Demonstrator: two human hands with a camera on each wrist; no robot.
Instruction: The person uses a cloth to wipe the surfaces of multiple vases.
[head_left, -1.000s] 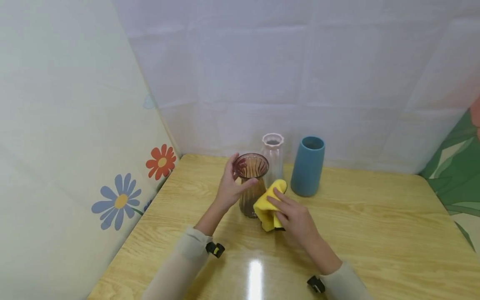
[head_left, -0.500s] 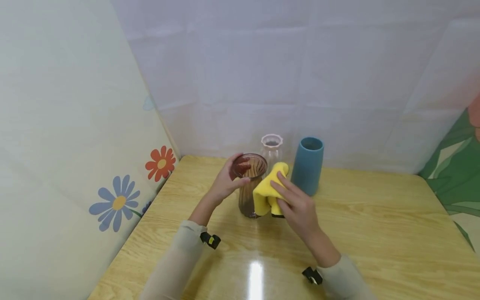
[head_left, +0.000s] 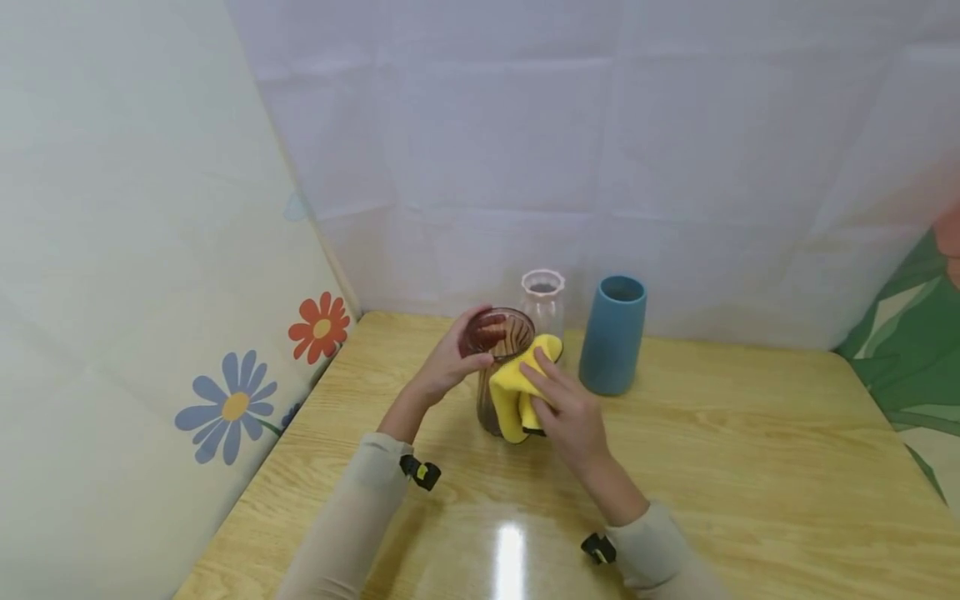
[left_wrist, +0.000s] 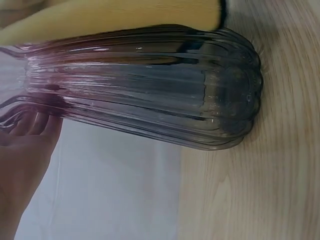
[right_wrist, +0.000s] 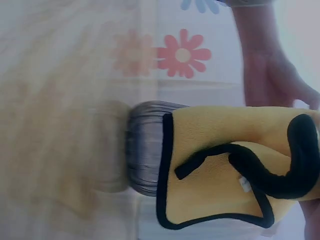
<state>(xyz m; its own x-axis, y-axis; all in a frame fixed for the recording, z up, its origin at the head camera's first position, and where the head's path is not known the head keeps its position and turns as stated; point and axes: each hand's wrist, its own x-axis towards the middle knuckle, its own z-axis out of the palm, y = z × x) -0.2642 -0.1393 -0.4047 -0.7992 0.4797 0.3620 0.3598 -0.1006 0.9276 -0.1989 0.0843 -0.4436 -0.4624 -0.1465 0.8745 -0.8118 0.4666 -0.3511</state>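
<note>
A ribbed glass vase (head_left: 488,408), purple at its flared rim and smoky grey lower down, stands upright on the table. My left hand (head_left: 447,365) grips it around the neck, just below the rim, with the thumb on the near side. Bunched in my right hand (head_left: 573,421) is a yellow cloth (head_left: 507,395) with black edging, held against the vase's right side. The left wrist view shows the cloth (left_wrist: 125,17) lying along the glass. In the right wrist view the cloth (right_wrist: 215,130) hides most of the vase; its base (right_wrist: 145,150) shows.
Behind the held vase stands a clear, pinkish vase (head_left: 543,310) with a scalloped rim. A matte blue vase (head_left: 612,342) is to its right. The wood-grain table (head_left: 750,450) meets a white cloth backdrop (head_left: 487,167) at the back.
The cloth in my right hand rose along the vase's side, then came left and slightly down across its front. My left hand stays at the neck, shifting slightly.
</note>
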